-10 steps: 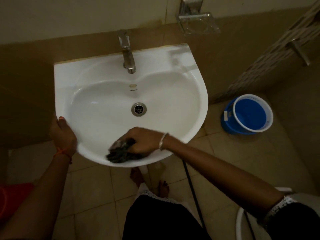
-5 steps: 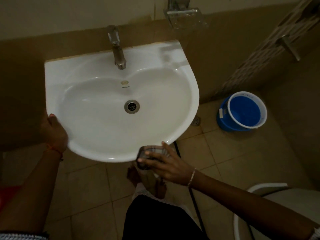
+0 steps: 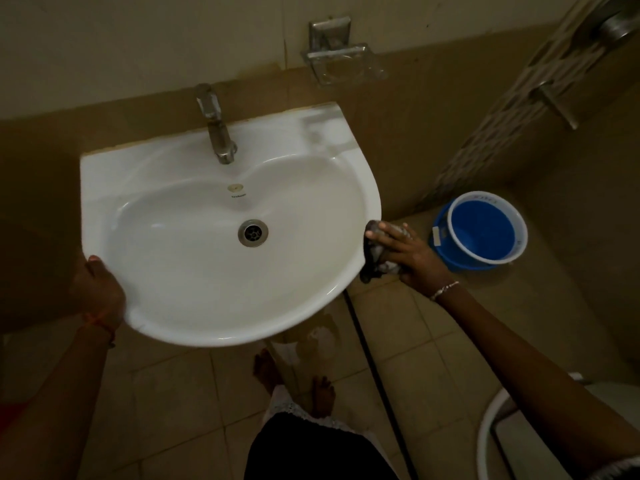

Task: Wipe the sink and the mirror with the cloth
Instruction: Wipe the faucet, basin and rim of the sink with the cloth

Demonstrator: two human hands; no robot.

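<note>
Cloth: dark and bunched (image 3: pixel 375 252), now pressed against the outer right edge of the sink (image 3: pixel 221 299); a second ago it was on the near front rim, then off the front lip, so it is travelling round the outside.
Right hand: (image 3: pixel 407 252) fingers laid over the wad, closed round it and pushing it sideways into the rim beside the blue bucket (image 3: pixel 485 233).
Left hand: (image 3: pixel 98 291) curled over the sink's near-left rim, thumb on top, holding nothing but the porcelain; it keeps the same bracing spot throughout.
Basin: white bowl looks clean around the drain (image 3: pixel 252 232); the tap (image 3: pixel 216 126) and the back ledge show no cloth on them.
Meaning: my read is that the front edge is dealt with and the right flank is the stroke in hand, working toward the wall.
Left to do: likely the back ledge and tap area, then the mirror, which is out of view.
Watch: the floor (image 3: pixel 433 358) under the sink shows wet patches by the bare feet.
</note>
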